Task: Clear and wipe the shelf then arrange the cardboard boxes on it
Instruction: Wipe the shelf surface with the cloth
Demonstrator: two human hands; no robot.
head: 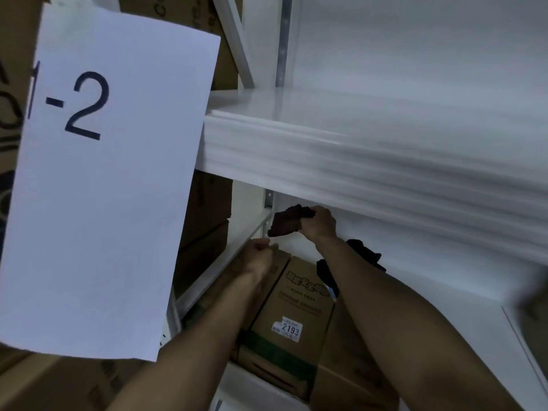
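The dark cloth (289, 223) is bunched in my right hand (318, 223), my fingers curled tight round it, up in the back corner under the white shelf (355, 149). My left hand (259, 258) is just beside it and lower, fingers curled in against the thumb; I cannot tell whether they pinch anything. Both bare forearms reach forward. Between them, lower down, is a cardboard box (293, 310) labelled 2193. A paper sign (103, 173) marked 1-2 hangs at left.
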